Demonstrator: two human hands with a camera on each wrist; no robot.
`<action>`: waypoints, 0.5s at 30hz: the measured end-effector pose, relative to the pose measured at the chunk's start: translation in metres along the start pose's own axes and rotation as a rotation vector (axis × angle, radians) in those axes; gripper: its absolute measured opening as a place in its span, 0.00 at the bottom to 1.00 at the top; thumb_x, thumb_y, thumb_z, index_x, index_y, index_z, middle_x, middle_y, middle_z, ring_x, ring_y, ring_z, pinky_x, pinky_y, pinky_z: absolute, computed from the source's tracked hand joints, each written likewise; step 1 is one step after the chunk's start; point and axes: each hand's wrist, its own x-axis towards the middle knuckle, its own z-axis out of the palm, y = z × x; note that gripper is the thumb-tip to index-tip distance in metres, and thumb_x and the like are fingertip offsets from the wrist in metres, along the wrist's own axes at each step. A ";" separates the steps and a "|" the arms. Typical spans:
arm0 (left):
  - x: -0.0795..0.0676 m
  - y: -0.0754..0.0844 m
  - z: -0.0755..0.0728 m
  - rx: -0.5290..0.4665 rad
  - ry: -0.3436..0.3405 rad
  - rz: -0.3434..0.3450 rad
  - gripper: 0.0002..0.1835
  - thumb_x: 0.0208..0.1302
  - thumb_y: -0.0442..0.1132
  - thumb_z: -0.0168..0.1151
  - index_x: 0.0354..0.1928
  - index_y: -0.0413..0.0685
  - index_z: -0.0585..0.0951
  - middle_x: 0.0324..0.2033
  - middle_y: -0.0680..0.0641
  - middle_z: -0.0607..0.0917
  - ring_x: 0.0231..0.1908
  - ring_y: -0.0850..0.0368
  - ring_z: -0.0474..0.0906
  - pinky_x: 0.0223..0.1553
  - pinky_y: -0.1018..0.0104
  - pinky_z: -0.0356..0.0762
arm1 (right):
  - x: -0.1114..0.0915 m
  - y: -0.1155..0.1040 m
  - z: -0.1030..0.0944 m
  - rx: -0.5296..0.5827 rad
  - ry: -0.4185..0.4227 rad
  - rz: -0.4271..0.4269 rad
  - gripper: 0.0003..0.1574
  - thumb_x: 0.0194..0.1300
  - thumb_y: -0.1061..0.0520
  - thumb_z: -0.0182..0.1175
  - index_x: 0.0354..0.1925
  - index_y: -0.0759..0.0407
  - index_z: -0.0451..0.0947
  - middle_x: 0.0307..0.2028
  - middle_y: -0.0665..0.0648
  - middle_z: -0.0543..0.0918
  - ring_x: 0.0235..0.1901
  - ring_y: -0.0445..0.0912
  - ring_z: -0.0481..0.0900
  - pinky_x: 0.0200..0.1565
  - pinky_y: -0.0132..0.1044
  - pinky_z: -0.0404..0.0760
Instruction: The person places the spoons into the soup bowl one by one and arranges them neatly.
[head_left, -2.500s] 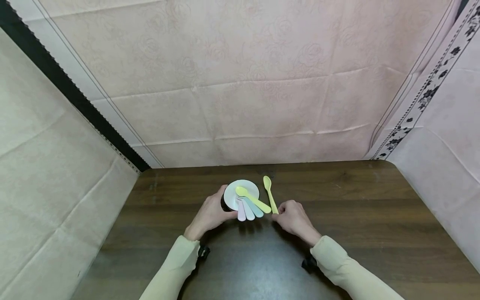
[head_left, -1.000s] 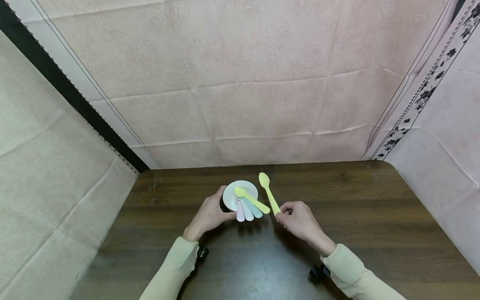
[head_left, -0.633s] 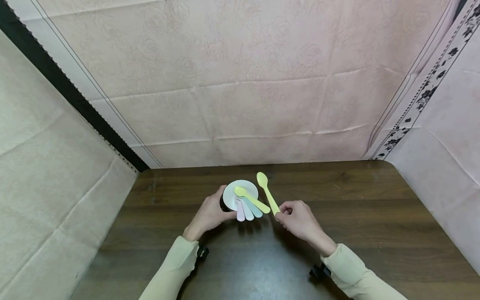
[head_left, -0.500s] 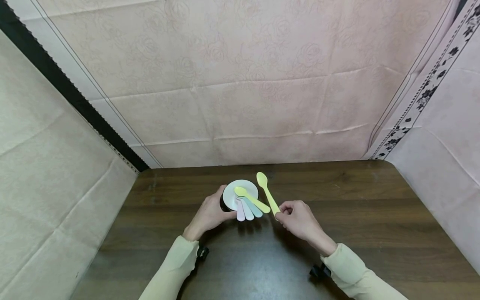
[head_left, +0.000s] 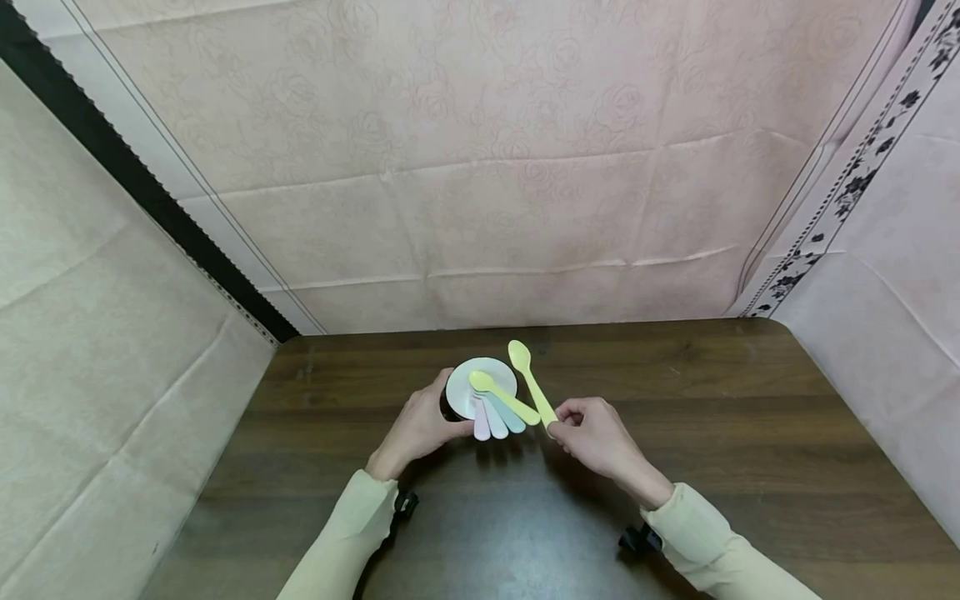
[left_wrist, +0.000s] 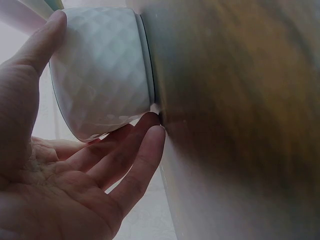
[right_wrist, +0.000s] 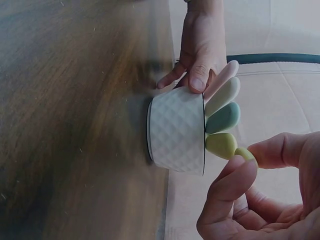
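A white bowl (right_wrist: 177, 131) with a quilted diamond pattern and dark rim stands on the table. My left hand (head_left: 424, 423) holds its left side, the thumb at the rim and the fingers (left_wrist: 127, 165) along the wall near the base. Several spoons lean in it, handles fanned out over the near rim: pink (head_left: 482, 423), pale (head_left: 497, 423), teal (head_left: 512, 420) and yellow-green (head_left: 517, 404). Just right of the bowl, my right hand (head_left: 596, 437) pinches another yellow-green spoon (head_left: 531, 379) by its handle end, its scoop pointing away from me.
The brown wooden table (head_left: 675, 392) extends around both hands. Pale patterned cloth (head_left: 487, 167) hangs behind its far edge and at both sides. A dark strip (head_left: 150, 183) runs along the left cloth.
My right hand has brought its yellow-green spoon up, and the scoop has swung left toward the bowl. The left hand and the bowl have stayed in place.
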 end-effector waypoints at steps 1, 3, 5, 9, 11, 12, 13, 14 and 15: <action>0.000 0.000 0.000 0.000 0.001 -0.001 0.48 0.56 0.52 0.86 0.77 0.52 0.72 0.63 0.45 0.88 0.60 0.48 0.86 0.65 0.45 0.81 | 0.000 -0.001 0.000 0.001 0.001 -0.002 0.04 0.68 0.62 0.66 0.37 0.60 0.88 0.25 0.55 0.85 0.23 0.43 0.76 0.24 0.33 0.68; 0.000 0.000 0.000 0.004 0.005 -0.001 0.49 0.56 0.53 0.86 0.77 0.53 0.72 0.63 0.46 0.88 0.60 0.49 0.86 0.64 0.45 0.81 | 0.001 -0.002 -0.001 0.002 0.004 -0.006 0.04 0.68 0.63 0.66 0.37 0.60 0.88 0.26 0.57 0.85 0.23 0.43 0.77 0.24 0.33 0.69; 0.001 0.000 0.000 0.002 0.004 -0.002 0.49 0.56 0.53 0.86 0.77 0.53 0.71 0.63 0.46 0.88 0.60 0.49 0.86 0.64 0.45 0.81 | 0.002 -0.003 -0.002 0.003 0.004 -0.010 0.04 0.67 0.63 0.66 0.37 0.61 0.88 0.26 0.59 0.86 0.23 0.43 0.77 0.24 0.33 0.70; 0.001 0.000 0.000 -0.004 0.001 -0.003 0.49 0.56 0.53 0.86 0.77 0.52 0.71 0.63 0.46 0.88 0.60 0.49 0.86 0.64 0.45 0.82 | 0.003 -0.005 -0.003 0.002 -0.003 -0.015 0.05 0.67 0.63 0.66 0.38 0.62 0.89 0.27 0.61 0.87 0.23 0.43 0.77 0.25 0.33 0.70; 0.000 0.000 0.000 -0.010 -0.001 -0.005 0.49 0.56 0.52 0.86 0.77 0.52 0.71 0.63 0.46 0.88 0.60 0.49 0.86 0.64 0.45 0.81 | 0.004 -0.005 -0.003 0.001 -0.009 -0.024 0.06 0.67 0.63 0.65 0.38 0.62 0.89 0.27 0.61 0.87 0.23 0.43 0.77 0.24 0.33 0.70; 0.000 0.001 0.000 -0.012 -0.001 -0.006 0.49 0.56 0.52 0.86 0.77 0.52 0.71 0.63 0.46 0.88 0.60 0.49 0.86 0.64 0.45 0.81 | 0.004 -0.005 -0.003 0.002 -0.013 -0.026 0.06 0.67 0.62 0.65 0.39 0.63 0.89 0.27 0.61 0.87 0.23 0.42 0.77 0.25 0.33 0.70; 0.000 0.001 0.000 -0.013 -0.001 -0.005 0.49 0.56 0.52 0.86 0.77 0.52 0.71 0.63 0.46 0.88 0.60 0.49 0.86 0.64 0.45 0.81 | 0.005 -0.004 -0.003 0.005 -0.016 -0.030 0.07 0.67 0.63 0.65 0.39 0.63 0.89 0.27 0.61 0.87 0.23 0.42 0.78 0.25 0.33 0.71; -0.001 0.001 0.000 -0.015 -0.002 -0.006 0.49 0.56 0.52 0.86 0.77 0.52 0.71 0.63 0.46 0.88 0.60 0.49 0.86 0.64 0.45 0.81 | 0.006 -0.004 -0.003 0.006 -0.022 -0.036 0.07 0.67 0.62 0.65 0.39 0.64 0.89 0.27 0.61 0.87 0.23 0.42 0.78 0.25 0.33 0.71; -0.001 0.001 0.000 -0.016 -0.002 -0.007 0.49 0.56 0.52 0.86 0.77 0.52 0.71 0.63 0.46 0.88 0.60 0.49 0.85 0.65 0.45 0.81 | 0.006 -0.004 -0.003 0.012 -0.027 -0.039 0.07 0.67 0.62 0.65 0.39 0.65 0.89 0.27 0.62 0.87 0.24 0.42 0.78 0.26 0.32 0.72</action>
